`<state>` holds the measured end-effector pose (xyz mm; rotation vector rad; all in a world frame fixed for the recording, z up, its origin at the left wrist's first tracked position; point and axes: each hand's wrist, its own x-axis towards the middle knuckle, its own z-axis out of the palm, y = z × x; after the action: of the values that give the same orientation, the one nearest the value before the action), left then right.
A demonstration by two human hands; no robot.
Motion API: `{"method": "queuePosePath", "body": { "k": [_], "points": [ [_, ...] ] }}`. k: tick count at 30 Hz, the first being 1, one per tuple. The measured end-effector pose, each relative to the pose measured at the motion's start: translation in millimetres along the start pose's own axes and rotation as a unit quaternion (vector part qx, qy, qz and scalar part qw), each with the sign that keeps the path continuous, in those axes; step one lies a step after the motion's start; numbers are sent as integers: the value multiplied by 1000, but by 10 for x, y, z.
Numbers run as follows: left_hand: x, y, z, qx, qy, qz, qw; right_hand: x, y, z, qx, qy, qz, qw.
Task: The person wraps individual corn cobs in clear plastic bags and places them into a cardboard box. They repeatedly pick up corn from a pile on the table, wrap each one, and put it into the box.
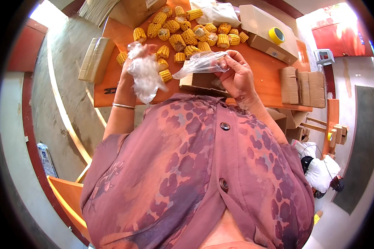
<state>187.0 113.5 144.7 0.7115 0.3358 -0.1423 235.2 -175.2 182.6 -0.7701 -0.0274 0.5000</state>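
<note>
My left hand [145, 51] is raised over the table's left part, with crumpled clear plastic [146, 74] hanging from it, blurred. Between the thumb and fingers of my right hand [237, 71] is the end of a clear plastic bag [202, 63], stretched out towards the left. Under that bag stands an opened cardboard box [187, 81] at the table's near edge. Many cut pieces of yellow corn cob [189, 37] lie spread over the orange table [265, 79], some close beside my left hand.
A long carton [269, 34] bears a yellow tape roll [276, 35]. Another carton [96, 60] stands left, near dark-handled pliers or cutters [110, 91]. Folded cardboard [302, 87] lies at the right edge. A white bag [216, 14] is at the back. A person [321, 171] is at far right.
</note>
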Motion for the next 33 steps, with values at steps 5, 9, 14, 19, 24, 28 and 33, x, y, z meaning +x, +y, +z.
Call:
{"method": "queuePosePath", "body": {
  "k": [5,9,14,19,24,28,33],
  "points": [
    [-79,-100,249,207,-82,-116,968,52,3,-55,49,-64,4,997],
    [-32,-294,261,218,-84,-148,961,28,-26,46,1,-98,-10,995],
    [-37,-307,410,255,-105,-133,952,4,-85,40,-19,-175,-3,984],
    [-2,-280,433,236,-66,-7,969,2,-202,-59,-83,-178,-74,978],
    [-73,-264,565,286,3,109,952,-56,-294,-255,-200,-52,-98,974],
    [-104,-237,601,412,-77,254,872,-58,-381,-90,-357,86,-177,913],
    [-201,-166,827,516,-123,275,802,-24,-389,271,-618,-93,-249,740]
  ]
}}
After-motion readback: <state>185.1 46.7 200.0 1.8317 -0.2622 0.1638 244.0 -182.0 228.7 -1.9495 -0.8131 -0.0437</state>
